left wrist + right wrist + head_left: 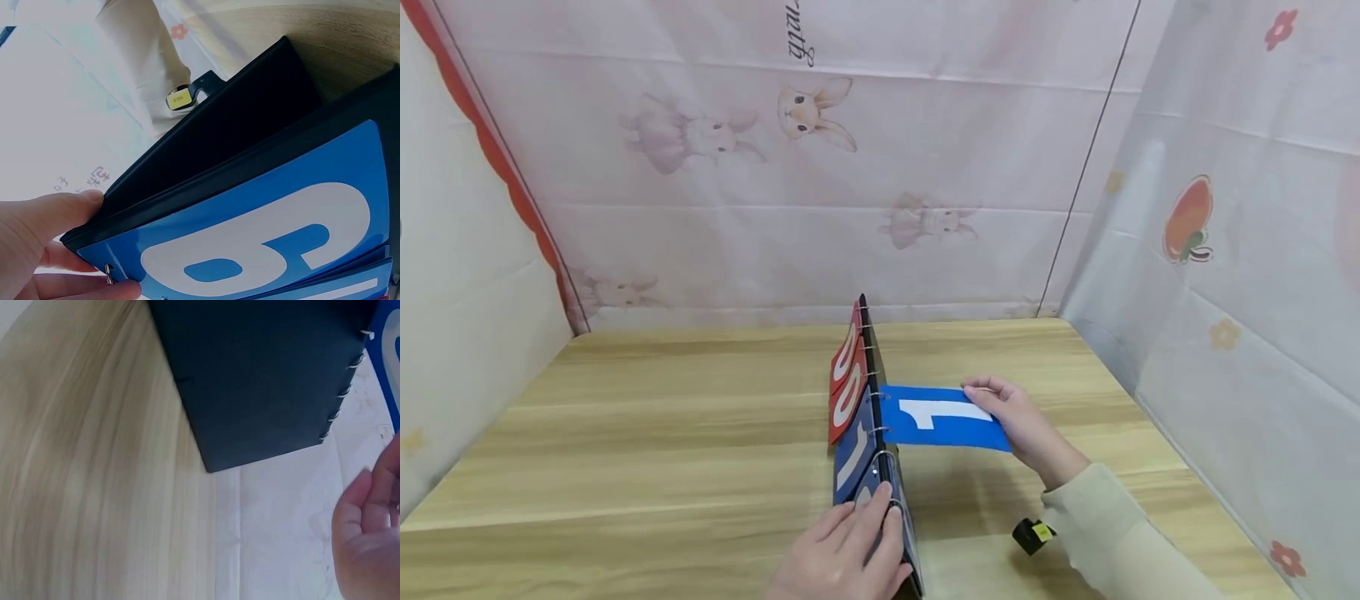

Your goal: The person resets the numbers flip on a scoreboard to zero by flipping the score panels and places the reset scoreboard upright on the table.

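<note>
A black flip scoreboard (269, 381) stands tent-like on the table, its top edge running away from me. Red cards (850, 392) with white 0s hang on its left side at the far end, and nearer is a blue card with a white 1 (853, 458). My left hand (846, 554) grips the near top corner, thumb on one side and fingers by a ring, beside a blue card with a large white digit (250, 244). With my right hand (1022, 425) I pinch the outer edge of another blue 1 card (891, 417), held out flat to the right from its rings.
The wood-grain table (662, 433) extends to both sides of the scoreboard. A printed cloth wall (737, 250) rises behind it, with another cloth (1247, 292) on the right. A small black device with a yellow label (1028, 536) is at the right sleeve.
</note>
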Tool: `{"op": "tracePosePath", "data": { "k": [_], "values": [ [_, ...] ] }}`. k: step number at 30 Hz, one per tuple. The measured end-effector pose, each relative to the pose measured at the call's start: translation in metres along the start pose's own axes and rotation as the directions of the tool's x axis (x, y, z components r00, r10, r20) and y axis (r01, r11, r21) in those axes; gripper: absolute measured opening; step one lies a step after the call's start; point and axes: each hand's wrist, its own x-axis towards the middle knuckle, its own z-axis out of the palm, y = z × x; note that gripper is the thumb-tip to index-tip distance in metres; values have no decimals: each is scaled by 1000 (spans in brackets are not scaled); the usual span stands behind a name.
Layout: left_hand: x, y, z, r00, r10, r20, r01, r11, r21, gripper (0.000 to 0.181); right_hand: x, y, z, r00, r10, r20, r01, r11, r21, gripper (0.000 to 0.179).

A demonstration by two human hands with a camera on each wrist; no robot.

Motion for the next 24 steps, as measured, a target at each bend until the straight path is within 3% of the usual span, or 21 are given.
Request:
{"op": "tracePosePath", "data": {
  "k": [6, 9, 11, 14, 16, 17, 19, 21, 24],
  "values": [
    [-5, 3, 1, 999, -19, -31, 19, 1000, -12, 48, -10, -9, 6, 999, -37, -21, 40, 980, 197, 26],
    [-6, 4, 2, 998, -40, -41, 39, 999, -22, 48, -14, -12, 7, 984, -164, 76, 126, 923, 363, 31],
    [-6, 4, 3, 998, -47, -36, 46, 998, -30, 45, -15, -12, 7, 940, -296, 172, 179, 853, 491, 45],
    [-5, 4, 4, 999, -37, -21, 36, 999, -29, 43, -15, -9, 9, 818, -480, 318, 173, 731, 660, 66],
    [-5, 4, 4, 999, -24, -25, 23, 1000, -22, 43, -16, -7, 14, 746, -550, 376, 162, 698, 698, 72],
    [-5, 4, 5, 999, -16, -29, 16, 1000, -19, 43, -16, -7, 16, 721, -566, 400, 161, 698, 698, 73],
    [-4, 3, 5, 999, -4, -37, 3, 1000, -12, 45, -18, -7, 24, 699, -578, 422, 207, 728, 654, 72],
    [-4, 2, 5, 999, 2, -42, -2, 1000, -10, 45, -21, -9, 33, 711, -558, 427, 290, 786, 545, 70],
    [-4, 0, 5, 999, 5, -51, -5, 1000, -3, 45, -24, -9, 50, 766, -515, 384, 434, 856, 282, 62]
  ]
}}
